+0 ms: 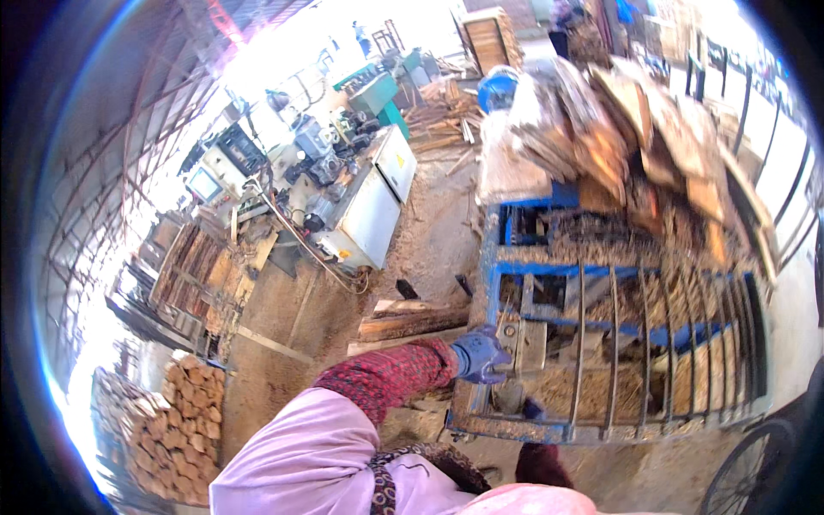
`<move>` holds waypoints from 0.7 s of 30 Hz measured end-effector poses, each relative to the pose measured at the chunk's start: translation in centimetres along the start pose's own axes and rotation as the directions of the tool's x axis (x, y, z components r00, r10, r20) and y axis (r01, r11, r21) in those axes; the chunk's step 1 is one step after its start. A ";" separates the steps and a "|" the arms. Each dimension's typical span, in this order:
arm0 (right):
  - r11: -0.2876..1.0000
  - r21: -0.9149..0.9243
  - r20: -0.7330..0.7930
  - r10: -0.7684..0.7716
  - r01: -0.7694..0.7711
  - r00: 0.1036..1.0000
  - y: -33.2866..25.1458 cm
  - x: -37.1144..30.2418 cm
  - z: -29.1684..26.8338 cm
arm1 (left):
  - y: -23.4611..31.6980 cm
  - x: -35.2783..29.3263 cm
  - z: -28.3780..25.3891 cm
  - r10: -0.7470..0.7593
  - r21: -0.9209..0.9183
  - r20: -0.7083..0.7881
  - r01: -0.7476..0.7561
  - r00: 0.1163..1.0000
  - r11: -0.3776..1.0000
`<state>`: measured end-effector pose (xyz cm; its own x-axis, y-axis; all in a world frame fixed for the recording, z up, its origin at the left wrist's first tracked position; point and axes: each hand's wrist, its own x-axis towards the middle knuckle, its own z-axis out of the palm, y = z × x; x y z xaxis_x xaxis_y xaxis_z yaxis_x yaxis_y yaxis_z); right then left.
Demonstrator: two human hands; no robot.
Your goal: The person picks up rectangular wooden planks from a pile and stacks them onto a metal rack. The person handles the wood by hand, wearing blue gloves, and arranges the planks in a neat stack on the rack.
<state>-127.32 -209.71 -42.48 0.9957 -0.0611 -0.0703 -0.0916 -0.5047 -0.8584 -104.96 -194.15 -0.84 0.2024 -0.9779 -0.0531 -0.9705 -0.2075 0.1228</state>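
Observation:
My left hand (482,354), in a blue-purple glove below a red knit cuff, rests at the left edge of a blue metal frame (493,283). Its fingers look spread and touch or nearly touch a small metal box (526,345) with round knobs on its face. Low in the picture, a maroon cuff (542,463) leads to what looks like my right hand (533,409) in a dark glove, partly hidden at the frame's lower bar. Its fingers cannot be made out. Several thin metal bars (612,352) curve across the frame, over wood scraps and sawdust.
Rough slabs of wood (635,129) are heaped on the frame's far end. Planks (412,324) lie left of it. A grey machine cabinet (365,210) stands farther left, near stacked cut wood (184,416). A spoked wheel (747,472) is at lower right. Sawdust covers the floor.

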 end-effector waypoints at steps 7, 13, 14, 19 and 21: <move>0.996 -0.088 0.331 0.037 -0.008 0.943 -2.9 -13.4 -1.0 | 0.5 -1.3 -0.7 -0.078 0.034 0.071 0.075 0.994 0.997; 0.944 0.160 0.017 0.289 -0.288 0.957 -18.9 -14.8 -21.0 | 0.7 -0.3 -0.7 -0.116 0.004 0.177 0.117 0.977 0.993; 0.953 0.176 -0.038 0.255 -0.245 0.966 -21.7 -14.6 -24.0 | -0.4 -0.8 1.2 -0.124 -0.002 0.142 0.126 0.982 0.992; 0.993 0.119 -0.384 0.050 -0.004 0.922 -32.1 -13.0 -39.9 | -1.2 0.2 2.5 -0.068 -0.074 0.006 0.068 0.998 0.995; 0.996 0.049 -0.487 -0.043 0.076 0.872 -34.8 -10.9 -45.9 | -1.1 0.4 1.7 -0.123 -0.036 0.115 0.128 0.986 0.991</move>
<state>-135.76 -231.02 11.46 0.8642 -0.4510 0.2231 -0.0145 -0.4654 -0.8850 -104.08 -194.27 -2.72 0.3036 -0.9353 -0.1818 -0.9314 -0.3316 0.1501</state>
